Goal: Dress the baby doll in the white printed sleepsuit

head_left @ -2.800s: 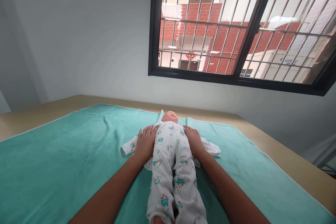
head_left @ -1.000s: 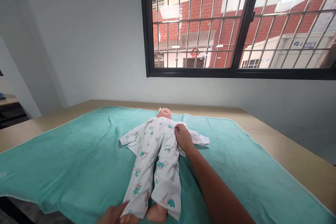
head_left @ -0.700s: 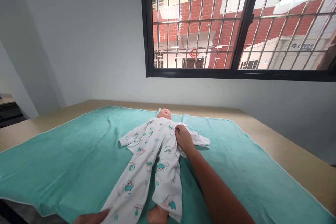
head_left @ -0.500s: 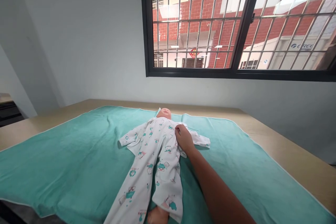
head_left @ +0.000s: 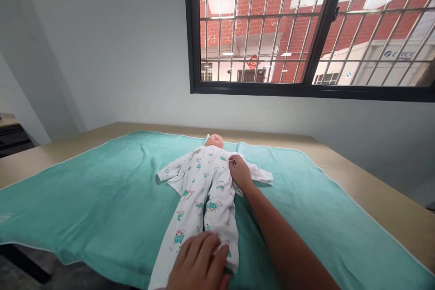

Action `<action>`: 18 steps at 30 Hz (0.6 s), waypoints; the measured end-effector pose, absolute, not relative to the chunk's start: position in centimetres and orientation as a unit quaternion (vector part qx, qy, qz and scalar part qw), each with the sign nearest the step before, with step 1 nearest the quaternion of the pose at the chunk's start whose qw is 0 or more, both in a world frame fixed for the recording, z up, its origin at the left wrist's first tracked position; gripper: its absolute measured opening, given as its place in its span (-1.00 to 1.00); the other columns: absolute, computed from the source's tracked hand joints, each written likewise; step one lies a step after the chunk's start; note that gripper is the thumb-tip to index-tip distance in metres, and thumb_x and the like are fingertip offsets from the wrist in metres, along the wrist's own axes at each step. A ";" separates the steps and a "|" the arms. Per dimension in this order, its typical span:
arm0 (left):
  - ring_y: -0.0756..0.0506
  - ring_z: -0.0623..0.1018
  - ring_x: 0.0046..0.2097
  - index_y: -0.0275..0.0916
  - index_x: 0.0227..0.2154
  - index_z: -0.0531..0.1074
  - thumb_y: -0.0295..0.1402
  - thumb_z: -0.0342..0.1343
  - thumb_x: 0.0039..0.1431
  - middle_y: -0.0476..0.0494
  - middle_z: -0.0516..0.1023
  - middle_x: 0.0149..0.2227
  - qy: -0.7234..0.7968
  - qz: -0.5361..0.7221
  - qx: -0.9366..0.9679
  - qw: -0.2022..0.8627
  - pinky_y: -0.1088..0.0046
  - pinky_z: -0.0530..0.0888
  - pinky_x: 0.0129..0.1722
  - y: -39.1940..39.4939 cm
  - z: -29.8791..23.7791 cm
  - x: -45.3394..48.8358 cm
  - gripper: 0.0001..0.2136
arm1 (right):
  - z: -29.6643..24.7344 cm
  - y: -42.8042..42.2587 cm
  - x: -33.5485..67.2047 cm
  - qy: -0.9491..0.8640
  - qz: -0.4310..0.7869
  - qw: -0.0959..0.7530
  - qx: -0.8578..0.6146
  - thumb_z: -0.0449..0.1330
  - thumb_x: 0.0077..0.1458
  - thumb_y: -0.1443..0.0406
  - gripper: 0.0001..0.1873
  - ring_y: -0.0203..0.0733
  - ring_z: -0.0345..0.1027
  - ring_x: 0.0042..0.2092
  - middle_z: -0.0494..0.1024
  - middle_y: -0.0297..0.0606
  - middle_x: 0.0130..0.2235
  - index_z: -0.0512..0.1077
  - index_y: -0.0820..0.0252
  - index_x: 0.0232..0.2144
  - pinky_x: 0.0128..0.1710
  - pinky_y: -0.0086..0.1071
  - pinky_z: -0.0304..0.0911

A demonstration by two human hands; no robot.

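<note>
A baby doll (head_left: 215, 141) lies on its back, dressed in a white printed baby top (head_left: 170, 168) and matching baby pants (head_left: 199, 204). The pants reach high up over the chest. My right hand (head_left: 240, 173) is closed at their upper right side, its thumb and fingers pinching the cloth. Low on the pant legs lies my left hand (head_left: 200, 260), its fingers stretched forward over the cloth and slightly bent. A bit of pink, perhaps the doll's foot, shows beside that hand. The doll's arms are inside the spread sleeves.
A green blanket (head_left: 98, 199) covers most of the wooden table (head_left: 370, 181), under the doll. Behind stand a grey wall (head_left: 136, 54) and a barred window (head_left: 251, 31). A dark table leg (head_left: 25, 263) shows below the blanket's left front edge.
My left hand has come up from the bottom edge onto the pant legs. My right hand keeps its place at the upper side of the pants. The view has shifted slightly.
</note>
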State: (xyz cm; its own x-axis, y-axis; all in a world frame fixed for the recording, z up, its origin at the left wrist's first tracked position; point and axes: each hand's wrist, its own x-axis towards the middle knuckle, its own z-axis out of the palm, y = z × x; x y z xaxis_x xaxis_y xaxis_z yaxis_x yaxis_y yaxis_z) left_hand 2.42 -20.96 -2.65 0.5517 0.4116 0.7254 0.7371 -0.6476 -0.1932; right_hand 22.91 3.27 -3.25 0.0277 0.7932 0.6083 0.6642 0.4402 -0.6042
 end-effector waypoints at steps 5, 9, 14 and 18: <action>-0.21 0.46 -0.15 -0.15 -0.29 0.47 -0.48 0.16 -0.06 -0.13 0.51 -0.19 -0.448 -0.311 -0.817 0.188 0.29 0.42 -0.25 -19.9 -2.8 5.7 -0.78 | -3.2 3.2 22.9 -0.696 0.063 0.487 -0.525 -0.05 0.13 0.32 -0.79 -0.18 0.33 -0.20 0.47 -0.27 -0.22 0.36 0.09 -0.25 -0.20 -0.34 0.22; -0.20 0.43 -0.21 -0.18 -0.43 0.41 -0.56 0.14 -0.12 -0.10 0.49 -0.28 -0.512 -0.319 -0.786 0.135 0.27 0.40 -0.29 -19.9 -1.7 7.0 -0.83 | -3.1 3.1 22.9 -0.697 0.063 0.485 -0.524 -0.05 0.13 0.32 -0.80 -0.17 0.33 -0.19 0.47 -0.26 -0.20 0.36 0.09 -0.25 -0.19 -0.34 0.22; -0.14 0.50 -0.22 -0.19 -0.25 0.41 -0.64 -0.04 0.05 -0.13 0.53 -0.25 -0.464 -0.394 -0.781 0.139 0.32 0.46 -0.24 -20.0 -1.9 6.6 -0.72 | -3.0 3.1 22.9 -0.699 0.065 0.487 -0.520 -0.05 0.14 0.32 -0.80 -0.18 0.32 -0.20 0.47 -0.27 -0.21 0.35 0.09 -0.26 -0.20 -0.33 0.21; -0.09 0.59 -0.19 -0.17 -0.26 0.41 -0.60 -0.06 0.18 -0.14 0.60 -0.22 -0.412 -0.411 -0.786 0.209 0.42 0.50 -0.20 -21.1 -2.0 5.0 -0.77 | -3.1 3.2 23.0 -0.695 0.075 0.493 -0.518 -0.04 0.13 0.32 -0.81 -0.18 0.32 -0.20 0.47 -0.27 -0.22 0.36 0.09 -0.27 -0.20 -0.33 0.21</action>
